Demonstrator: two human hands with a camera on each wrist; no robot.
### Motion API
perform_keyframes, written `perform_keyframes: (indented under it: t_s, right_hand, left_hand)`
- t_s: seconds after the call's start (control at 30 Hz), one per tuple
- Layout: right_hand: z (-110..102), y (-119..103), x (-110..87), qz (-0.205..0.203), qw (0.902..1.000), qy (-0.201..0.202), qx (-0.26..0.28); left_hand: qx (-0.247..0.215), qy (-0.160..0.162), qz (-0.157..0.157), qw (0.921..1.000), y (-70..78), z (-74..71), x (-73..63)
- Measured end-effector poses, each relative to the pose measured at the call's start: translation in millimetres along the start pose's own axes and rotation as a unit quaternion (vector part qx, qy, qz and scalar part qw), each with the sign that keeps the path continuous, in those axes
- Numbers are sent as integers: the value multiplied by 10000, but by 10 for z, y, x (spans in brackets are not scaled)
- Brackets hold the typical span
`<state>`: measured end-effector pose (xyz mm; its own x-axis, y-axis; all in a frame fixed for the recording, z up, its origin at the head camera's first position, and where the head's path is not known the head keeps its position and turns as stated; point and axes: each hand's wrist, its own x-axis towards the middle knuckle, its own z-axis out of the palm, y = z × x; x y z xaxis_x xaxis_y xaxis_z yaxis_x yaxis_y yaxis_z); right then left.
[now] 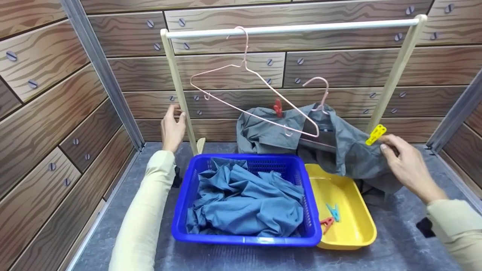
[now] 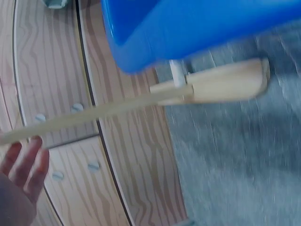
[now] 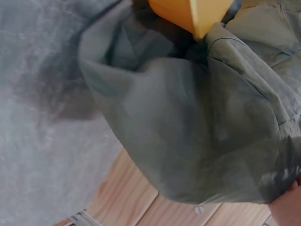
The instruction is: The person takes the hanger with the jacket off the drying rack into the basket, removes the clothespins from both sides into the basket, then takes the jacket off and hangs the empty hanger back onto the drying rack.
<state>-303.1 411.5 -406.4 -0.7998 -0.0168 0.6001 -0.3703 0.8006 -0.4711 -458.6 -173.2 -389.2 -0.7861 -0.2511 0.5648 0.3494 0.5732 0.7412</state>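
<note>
My left hand [image 1: 173, 128] is at the left post [image 1: 180, 94] of a clothes rack, its fingertips right against the wood in the left wrist view. My right hand [image 1: 412, 169] pinches the right end of a grey garment [image 1: 354, 150] beside a yellow clothespin [image 1: 375, 134]. A pink hanger [image 1: 323, 90] pokes its hook out of this garment, and a red clothespin [image 1: 278, 108] is clipped on its left part. The cloth droops below the hand in the right wrist view. A second, bare pink hanger [image 1: 260, 77] hangs from the white rail [image 1: 293, 28].
In front stands a blue basket [image 1: 244, 240] holding crumpled blue cloth [image 1: 248, 199]. Right of it, a yellow tray [image 1: 354, 210] contains a red clothespin [image 1: 327, 224] and a teal clothespin [image 1: 333, 212]. Wood-patterned walls close in the back and sides.
</note>
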Motion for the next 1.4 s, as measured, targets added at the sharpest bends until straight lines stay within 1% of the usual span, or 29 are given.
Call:
perform_keyframes:
  t_s: [0.07, 0.1, 0.17, 0.23, 0.27, 0.33, 0.4, 0.47, 0.5, 0.53, 0.57, 0.63, 0.67, 0.7, 0.77, 0.83, 0.93, 1.03, 1.13, 1.2, 1.3, 1.4]
  right_hand:
    - [9, 27, -50, -34, 10000, -19, 68]
    - [13, 34, -68, -39, 9999, -31, 93]
    - [15, 35, -91, -20, 9999, -69, 116]
    - [14, 28, -101, -28, 9999, -91, 123]
    - [14, 24, -107, -30, 9999, -105, 127]
    - [15, 20, -123, -27, 9998, -146, 153]
    - [19, 27, -153, -14, 9996, -185, 200]
    - [15, 43, -200, 8, 9994, -230, 269]
    - [11, 53, -224, 17, 9992, -247, 308]
    - [7, 63, -250, 22, 9991, -254, 350]
    - [2, 75, -276, 26, 9989, -262, 382]
    - [-5, 96, -327, 18, 9986, -290, 436]
    - [-5, 106, -351, 29, 9984, -321, 467]
    - [-1, 115, -374, 31, 9982, -347, 488]
    - [14, 130, -420, 40, 9977, -435, 520]
    - [35, 143, -463, 36, 9971, -522, 557]
    - [62, 159, -538, 15, 9967, -592, 555]
    - [79, 178, -612, 2, 9963, -634, 572]
    - [86, 190, -674, 37, 9958, -671, 622]
    - [89, 191, -706, 69, 9953, -711, 661]
    - [91, 180, -746, 108, 9948, -746, 685]
    - [100, 164, -774, 113, 9948, -736, 689]
  left_hand:
    - [-9, 263, -29, 9997, 23, 25, -25]
    - [-17, 423, 16, 9991, 37, 41, -36]
    - [-7, 673, 202, 9975, 74, 72, -53]
    - [-63, 731, 476, 9962, 124, 113, -65]
    - [-83, 675, 631, 9957, 152, 139, -72]
    - [-147, 378, 904, 9951, 215, 206, -95]
    - [-162, -39, 1170, 9930, 282, 288, -136]
    - [-125, -524, 1471, 9877, 375, 386, -196]
    - [-108, -825, 1584, 9839, 428, 438, -235]
    - [-72, -1138, 1695, 9789, 484, 494, -277]
    - [-41, -1453, 1829, 9723, 542, 551, -321]
    - [-2, -2065, 2027, 9572, 664, 668, -413]
    - [35, -2330, 2079, 9500, 723, 724, -459]
    - [79, -2530, 2110, 9441, 777, 777, -502]
    - [171, -2732, 2210, 9361, 871, 877, -579]
    - [308, -2814, 2217, 9331, 943, 959, -648]
    - [541, -2778, 2238, 9326, 1008, 1058, -734]
    - [846, -2711, 2322, 9303, 1034, 1127, -801]
    - [1151, -2648, 2473, 9249, 1037, 1167, -845]
    - [1362, -2633, 2625, 9183, 1029, 1180, -868]
    - [1676, -2593, 2966, 9037, 1000, 1184, -895]
    - [1815, -2542, 3335, 8895, 960, 1168, -907]
